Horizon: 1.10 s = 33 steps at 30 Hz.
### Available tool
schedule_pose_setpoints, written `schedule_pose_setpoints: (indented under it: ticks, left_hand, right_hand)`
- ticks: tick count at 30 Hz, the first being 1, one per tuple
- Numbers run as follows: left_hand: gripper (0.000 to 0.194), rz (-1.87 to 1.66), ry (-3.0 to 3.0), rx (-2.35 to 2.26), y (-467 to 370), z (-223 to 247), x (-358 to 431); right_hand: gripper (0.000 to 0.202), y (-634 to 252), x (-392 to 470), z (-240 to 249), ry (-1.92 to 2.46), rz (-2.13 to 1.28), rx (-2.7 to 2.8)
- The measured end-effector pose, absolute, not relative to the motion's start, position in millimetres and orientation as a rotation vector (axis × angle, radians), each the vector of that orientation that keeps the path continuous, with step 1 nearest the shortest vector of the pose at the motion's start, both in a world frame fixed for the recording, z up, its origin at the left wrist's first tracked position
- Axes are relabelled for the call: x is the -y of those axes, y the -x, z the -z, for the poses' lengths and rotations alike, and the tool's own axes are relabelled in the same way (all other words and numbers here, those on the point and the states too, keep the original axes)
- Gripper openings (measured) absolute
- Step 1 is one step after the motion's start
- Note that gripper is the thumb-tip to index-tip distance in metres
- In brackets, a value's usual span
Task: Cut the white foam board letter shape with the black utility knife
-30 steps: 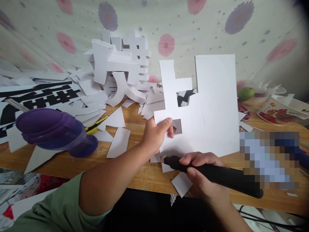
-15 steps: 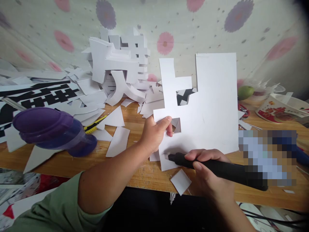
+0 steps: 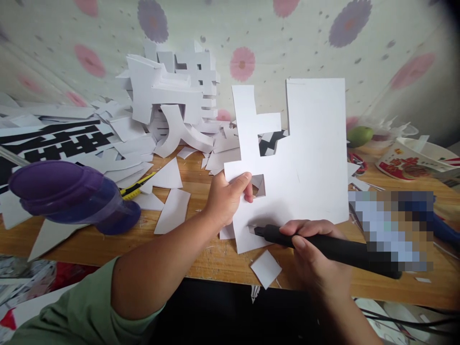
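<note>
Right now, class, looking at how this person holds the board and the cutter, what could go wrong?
The left hand pinches the white board just above the tip of the black cutting tool, so a slip might catch a finger. The right hand works near the table edge; the loose offcut there could fall.

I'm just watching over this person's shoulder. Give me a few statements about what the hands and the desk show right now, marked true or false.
1. The left hand grips the white cut-out board at its left edge. True.
2. The right hand holds scissors. False: it holds a black pen-shaped tool, tip against the board's lower part.
3. The board lies flat on the wooden desk. False: it is held upright.
4. A purple bottle lies at the left. True.
5. A green fruit sits at the right. True.
</note>
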State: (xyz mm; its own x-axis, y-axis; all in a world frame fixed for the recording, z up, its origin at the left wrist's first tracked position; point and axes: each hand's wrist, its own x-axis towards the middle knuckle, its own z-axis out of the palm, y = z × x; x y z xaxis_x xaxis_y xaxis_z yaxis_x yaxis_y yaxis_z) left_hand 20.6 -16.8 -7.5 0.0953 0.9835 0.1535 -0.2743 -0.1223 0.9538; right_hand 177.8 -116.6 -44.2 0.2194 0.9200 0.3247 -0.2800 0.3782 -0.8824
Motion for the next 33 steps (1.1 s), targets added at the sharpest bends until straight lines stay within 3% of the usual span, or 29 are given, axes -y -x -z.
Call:
schedule_pose_setpoints:
  ticks: [9, 14, 26, 33]
  left_hand:
    - [0.022, -1.359, -1.125, -0.882, -20, 9, 15]
    - [0.020, -1.364, -1.086, -0.891, -21, 11, 12]
    - [0.017, -1.356, -0.960, -0.915, -24, 10, 10]
    - [0.015, -1.351, -0.919, -0.920, -25, 9, 11]
  right_hand:
    - [0.012, -182, 116, 47, 0.724, -0.970, 1.044]
    - [0.029, -192, 125, 41, 0.719, -1.013, 1.044]
    - [0.018, -180, 134, 50, 1.000, -0.644, 1.155]
    - [0.025, -169, 135, 51, 1.115, -0.255, 1.301]
